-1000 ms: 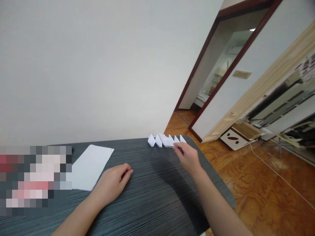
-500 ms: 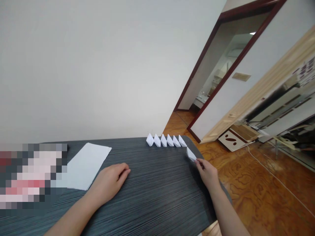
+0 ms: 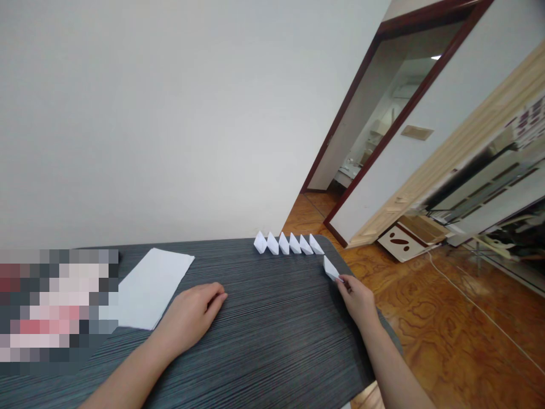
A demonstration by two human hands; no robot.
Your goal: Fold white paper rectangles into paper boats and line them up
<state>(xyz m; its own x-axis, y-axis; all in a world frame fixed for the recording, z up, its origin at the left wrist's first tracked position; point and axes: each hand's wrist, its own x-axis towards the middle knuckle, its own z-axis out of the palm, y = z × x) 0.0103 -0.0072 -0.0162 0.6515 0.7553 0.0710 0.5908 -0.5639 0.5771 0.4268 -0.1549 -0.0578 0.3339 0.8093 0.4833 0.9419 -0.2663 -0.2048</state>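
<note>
My right hand (image 3: 357, 301) pinches a small white folded paper boat (image 3: 331, 268) by its end, near the right edge of the dark grey wood-grain table (image 3: 264, 301). Several similar paper boats (image 3: 285, 244) stand side by side in a row along the far edge, apart from that hand. My left hand (image 3: 191, 317) rests on the tabletop with curled fingers, holding nothing. Just beyond it lies a flat white paper sheet (image 3: 151, 289), which the hand nearly touches.
A pixelated, unreadable patch (image 3: 55, 307) covers the table's left end. Past the table's rounded right corner is a patterned wooden floor (image 3: 430, 318) with a thin white cable (image 3: 481, 312). A doorway (image 3: 374, 113) opens at the back right.
My right hand has moved from the row's right end toward the table's right edge, carrying one boat. The row now stands evenly spaced. My left hand has barely moved.
</note>
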